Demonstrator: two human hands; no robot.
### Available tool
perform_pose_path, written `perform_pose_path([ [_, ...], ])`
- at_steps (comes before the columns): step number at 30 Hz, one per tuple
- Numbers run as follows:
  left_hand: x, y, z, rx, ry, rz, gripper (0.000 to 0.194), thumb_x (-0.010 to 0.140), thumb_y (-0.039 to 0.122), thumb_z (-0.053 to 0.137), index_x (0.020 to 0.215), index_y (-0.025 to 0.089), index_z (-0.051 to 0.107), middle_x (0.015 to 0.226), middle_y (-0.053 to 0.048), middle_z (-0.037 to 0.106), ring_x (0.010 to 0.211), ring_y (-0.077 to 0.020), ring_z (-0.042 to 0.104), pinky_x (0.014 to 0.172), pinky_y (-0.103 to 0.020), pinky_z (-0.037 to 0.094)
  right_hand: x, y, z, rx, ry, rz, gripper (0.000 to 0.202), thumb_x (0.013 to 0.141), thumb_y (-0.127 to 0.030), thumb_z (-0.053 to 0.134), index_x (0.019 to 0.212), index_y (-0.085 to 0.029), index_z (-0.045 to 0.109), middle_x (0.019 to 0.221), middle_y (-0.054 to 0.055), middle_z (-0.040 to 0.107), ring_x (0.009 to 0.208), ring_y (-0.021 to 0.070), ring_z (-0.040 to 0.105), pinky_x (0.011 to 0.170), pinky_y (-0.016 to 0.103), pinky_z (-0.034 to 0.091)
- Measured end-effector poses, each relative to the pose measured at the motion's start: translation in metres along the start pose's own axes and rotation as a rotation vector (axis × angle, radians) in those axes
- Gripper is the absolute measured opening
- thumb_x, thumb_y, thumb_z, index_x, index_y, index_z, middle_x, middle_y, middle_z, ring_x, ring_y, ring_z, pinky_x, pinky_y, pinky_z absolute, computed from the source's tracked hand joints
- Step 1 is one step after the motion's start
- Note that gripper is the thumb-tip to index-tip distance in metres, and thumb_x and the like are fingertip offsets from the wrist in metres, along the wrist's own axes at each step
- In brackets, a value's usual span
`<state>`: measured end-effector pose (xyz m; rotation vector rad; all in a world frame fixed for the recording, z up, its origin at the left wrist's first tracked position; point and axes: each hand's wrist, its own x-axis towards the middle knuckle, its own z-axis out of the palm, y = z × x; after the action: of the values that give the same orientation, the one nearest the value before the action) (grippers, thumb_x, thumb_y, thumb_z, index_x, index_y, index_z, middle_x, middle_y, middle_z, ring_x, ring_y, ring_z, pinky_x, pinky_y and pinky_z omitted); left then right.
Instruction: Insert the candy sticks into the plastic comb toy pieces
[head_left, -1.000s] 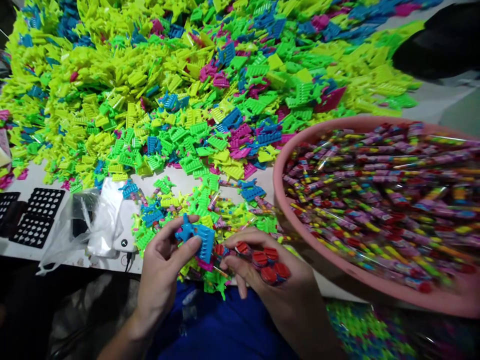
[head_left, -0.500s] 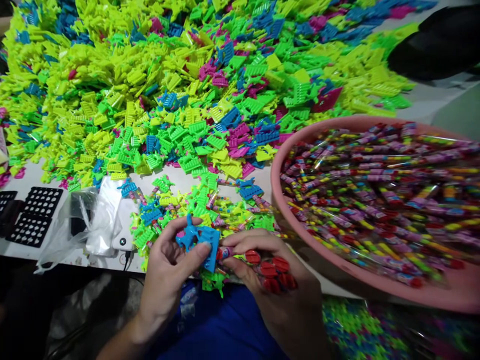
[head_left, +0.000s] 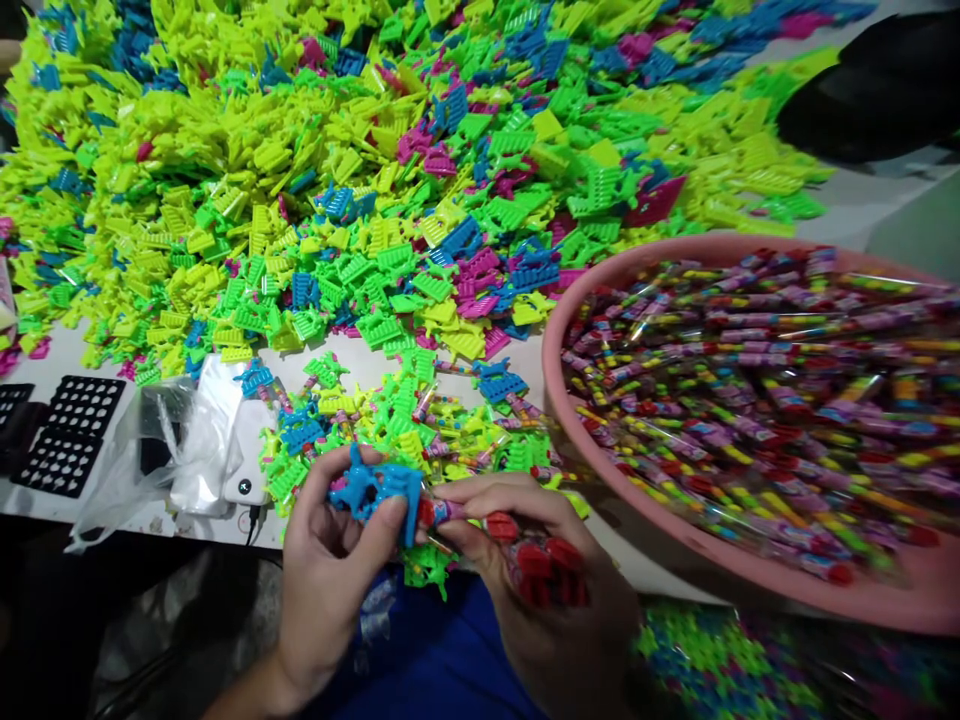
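My left hand (head_left: pixel 334 560) is closed on a blue plastic toy piece (head_left: pixel 386 485), the thumb pressed on its flat part. My right hand (head_left: pixel 555 580) pinches a thin candy tube (head_left: pixel 444 512) with a purple label and red end between thumb and fingers. That red end meets the blue piece's right side; whether it is inserted I cannot tell. Several more tubes with red caps (head_left: pixel 544 565) are bunched in my right palm. Beyond my hands lies a small heap of green, yellow and blue toy pieces (head_left: pixel 401 395), some joined to tubes.
A huge pile of bright plastic pieces (head_left: pixel 300 150) covers the table's far side. To the right stands a pink basin (head_left: pixel 559 400) full of filled tubes. At left are a clear plastic bag (head_left: pixel 135 450), a white device (head_left: pixel 251 450) with a cable, and black perforated sheets (head_left: pixel 64 450).
Both hands have shifted slightly left with the blue toy piece and the tube. The blue piece has turned a little, and the bunch of red-capped tubes has tilted in my right hand.
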<state>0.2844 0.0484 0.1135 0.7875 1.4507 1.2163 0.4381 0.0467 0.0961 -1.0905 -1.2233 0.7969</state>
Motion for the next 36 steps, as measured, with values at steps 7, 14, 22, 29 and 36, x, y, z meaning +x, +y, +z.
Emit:
perform_pose_path([
  [7, 0.004, -0.003, -0.006, -0.239, -0.06, -0.184, 0.052, 0.076, 0.041, 0.107, 0.119, 0.024, 0.085, 0.108, -0.004, 0.086, 0.082, -0.016, 0.082, 0.071, -0.021, 0.067, 0.004, 0.001, -0.003, 0.097, -0.065, -0.001, 0.033, 0.097, 0.001, 0.077, 0.111, -0.029, 0.076, 0.107, -0.003, 0.086, 0.101, 0.0133, 0.085, 0.093, 0.02, 0.069],
  [14, 0.006, -0.005, -0.007, -0.297, -0.07, -0.257, 0.06, 0.07, 0.041, 0.11, 0.12, 0.024, 0.083, 0.109, -0.007, 0.086, 0.086, -0.0239, 0.084, 0.069, -0.029, 0.07, 0.005, 0.003, -0.002, 0.097, -0.064, -0.028, 0.033, 0.096, 0.001, 0.08, 0.111, -0.028, 0.076, 0.109, -0.004, 0.086, 0.104, 0.0123, 0.085, 0.1, 0.02, 0.067],
  [22, 0.0, 0.004, 0.001, -0.254, -0.069, -0.199, 0.053, 0.072, 0.042, 0.11, 0.113, 0.024, 0.083, 0.085, 0.0, 0.08, 0.063, -0.0137, 0.076, 0.059, -0.02, 0.065, -0.004, 0.003, 0.0, 0.08, -0.058, -0.119, 0.041, 0.093, 0.007, 0.068, 0.116, -0.026, 0.074, 0.113, 0.0, 0.085, 0.108, 0.0139, 0.083, 0.104, 0.024, 0.066],
  [29, -0.007, -0.005, -0.003, -0.047, 0.107, 0.054, 0.043, 0.08, 0.039, 0.106, 0.116, 0.028, 0.083, 0.107, -0.002, 0.087, 0.079, -0.0143, 0.083, 0.073, -0.019, 0.068, -0.012, 0.004, -0.006, -0.085, -0.179, -0.249, 0.033, 0.103, -0.004, 0.059, 0.127, -0.019, 0.075, 0.123, 0.01, 0.085, 0.117, 0.0218, 0.082, 0.111, 0.034, 0.066],
  [36, -0.003, -0.007, -0.006, -0.007, 0.175, 0.094, 0.042, 0.084, 0.045, 0.102, 0.118, 0.028, 0.084, 0.118, -0.004, 0.088, 0.097, -0.0201, 0.086, 0.084, -0.024, 0.07, -0.014, 0.015, 0.004, -0.254, -0.172, -0.367, 0.052, 0.089, 0.008, 0.052, 0.132, -0.014, 0.071, 0.128, 0.016, 0.086, 0.127, 0.023, 0.081, 0.114, 0.036, 0.066],
])
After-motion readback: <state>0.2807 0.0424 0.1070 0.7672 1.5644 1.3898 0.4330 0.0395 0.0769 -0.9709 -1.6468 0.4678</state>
